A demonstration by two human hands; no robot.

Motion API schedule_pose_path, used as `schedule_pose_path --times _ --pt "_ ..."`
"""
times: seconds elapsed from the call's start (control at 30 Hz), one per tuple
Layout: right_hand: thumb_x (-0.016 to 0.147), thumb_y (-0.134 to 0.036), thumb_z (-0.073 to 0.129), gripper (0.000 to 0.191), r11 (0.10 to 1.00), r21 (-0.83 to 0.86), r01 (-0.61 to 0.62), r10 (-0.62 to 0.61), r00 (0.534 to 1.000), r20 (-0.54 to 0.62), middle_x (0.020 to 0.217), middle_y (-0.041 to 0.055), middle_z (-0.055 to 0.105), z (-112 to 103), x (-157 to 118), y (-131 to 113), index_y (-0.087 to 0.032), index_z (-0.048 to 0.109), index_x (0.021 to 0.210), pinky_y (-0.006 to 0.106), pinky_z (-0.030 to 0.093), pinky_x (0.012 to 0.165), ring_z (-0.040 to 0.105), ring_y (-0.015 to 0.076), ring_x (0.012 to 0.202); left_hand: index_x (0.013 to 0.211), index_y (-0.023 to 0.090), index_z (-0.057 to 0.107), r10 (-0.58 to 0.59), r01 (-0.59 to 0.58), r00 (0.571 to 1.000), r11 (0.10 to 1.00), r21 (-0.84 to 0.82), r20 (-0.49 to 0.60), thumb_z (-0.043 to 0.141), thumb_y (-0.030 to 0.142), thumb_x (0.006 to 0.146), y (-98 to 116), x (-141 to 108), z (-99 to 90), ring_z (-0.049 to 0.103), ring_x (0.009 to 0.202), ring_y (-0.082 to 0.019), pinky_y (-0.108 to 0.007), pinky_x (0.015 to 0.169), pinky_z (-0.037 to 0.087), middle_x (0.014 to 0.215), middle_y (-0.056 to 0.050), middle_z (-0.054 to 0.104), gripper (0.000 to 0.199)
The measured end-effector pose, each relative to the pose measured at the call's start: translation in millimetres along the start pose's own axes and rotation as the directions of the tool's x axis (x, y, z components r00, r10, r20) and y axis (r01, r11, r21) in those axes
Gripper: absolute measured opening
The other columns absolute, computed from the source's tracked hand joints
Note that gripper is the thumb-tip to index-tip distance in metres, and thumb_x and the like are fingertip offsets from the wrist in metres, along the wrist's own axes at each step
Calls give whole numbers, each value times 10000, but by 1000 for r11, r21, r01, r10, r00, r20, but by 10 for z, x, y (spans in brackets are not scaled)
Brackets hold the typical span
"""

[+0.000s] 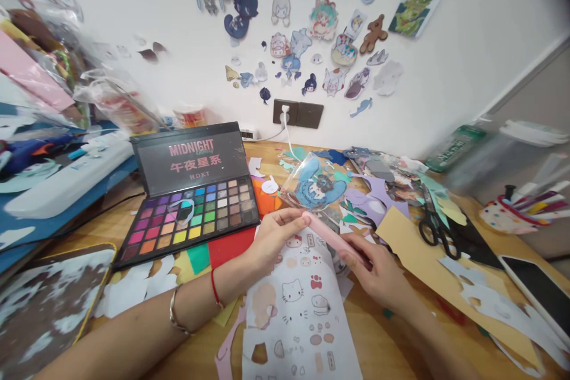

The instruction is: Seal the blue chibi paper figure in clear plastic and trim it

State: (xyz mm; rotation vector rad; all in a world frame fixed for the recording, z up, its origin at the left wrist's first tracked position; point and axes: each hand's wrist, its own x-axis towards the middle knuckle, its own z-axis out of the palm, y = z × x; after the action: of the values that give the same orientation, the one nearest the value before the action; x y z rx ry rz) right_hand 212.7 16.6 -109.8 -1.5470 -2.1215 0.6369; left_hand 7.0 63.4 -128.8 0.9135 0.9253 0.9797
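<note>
A slim, straight-sided, pale pink stick-shaped object (327,234) was held over the far part of a white paper sheet printed with small cartoon figures (307,314), midway between the left and right edges of the wooden table (378,344). Its long axis ran aslant: one end pointed toward the table's far left corner, the other toward the near right corner. The left hand (274,234) was closed on the far left end, thumb and fingertips pinching it; the right hand (371,267) was clamped round the opposite end.

The right fingers hid that end, so its tip could not be made out, nor could it be told whether the object touched the sheet. The hands covered some of the sheet's far part, and the picture's lower border cut off its near end. Toward the table's right edge, a white-rimmed phone with a dark screen (543,297) was also cut off.
</note>
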Motion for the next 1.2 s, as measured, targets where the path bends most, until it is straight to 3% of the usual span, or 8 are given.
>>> schedule_pose_path --times 0.27,0.43,0.53,0.63,0.9,1.0,1.1,1.2 --pt "904 -437 391 319 999 -10 -34 34 999 27 665 2 560 -64 -11 -25 -185 578 962 275 350 537 484 160 580 919 153 695 35 -38 998 998 53 58 748 381 684 81 26 -12 569 629 -116 -225 551 421 778 -42 665 332" --pt "897 -407 408 285 998 -47 -38 40 999 36 714 13 605 -88 -12 -25 -194 579 976 281 361 563 519 170 612 887 154 681 119 -123 986 992 19 118 640 403 781 290 137 -111 641 798 -166 -286 773 477 850 -66 703 273" --pt "893 -392 419 249 997 -71 -23 28 997 74 752 14 630 -68 -12 -21 -206 569 963 288 376 594 545 179 649 866 143 693 142 -148 978 988 34 150 677 360 756 413 161 -176 667 754 -185 -320 774 498 824 -77 723 244" --pt "883 -396 423 232 991 -132 -36 44 997 56 805 17 659 -30 -12 -10 -220 555 957 305 385 615 581 203 694 779 139 701 180 -187 978 981 60 105 742 284 693 459 156 -211 670 666 -175 -305 710 513 729 -53 727 173" --pt "845 -429 451 311 943 -304 -135 127 991 -45 944 62 678 9 -19 50 -227 511 1075 362 414 632 625 293 798 708 158 691 301 -300 951 954 21 -77 749 298 690 540 182 -289 637 685 -125 -236 708 480 724 -7 707 153" --pt "850 -451 444 360 969 -205 -135 121 990 -79 1009 79 660 5 -17 86 -219 494 1121 379 431 676 619 286 841 739 152 689 284 -288 952 958 -15 -117 742 301 696 585 188 -297 630 667 -125 -248 694 483 738 -19 701 164" --pt "866 -481 428 386 992 31 -119 122 986 -117 1026 84 637 -1 -8 98 -211 494 1134 369 437 725 599 255 883 770 150 682 254 -265 957 962 -66 -143 736 300 699 575 173 -257 627 670 -125 -255 692 485 758 -27 699 175" --pt "886 -510 402 356 934 337 -114 145 987 -66 806 34 583 13 -4 46 -207 512 1038 276 417 566 559 171 690 767 152 672 220 -237 965 965 -114 -146 740 292 696 516 128 -176 620 653 -117 -256 685 489 754 -20 693 172"
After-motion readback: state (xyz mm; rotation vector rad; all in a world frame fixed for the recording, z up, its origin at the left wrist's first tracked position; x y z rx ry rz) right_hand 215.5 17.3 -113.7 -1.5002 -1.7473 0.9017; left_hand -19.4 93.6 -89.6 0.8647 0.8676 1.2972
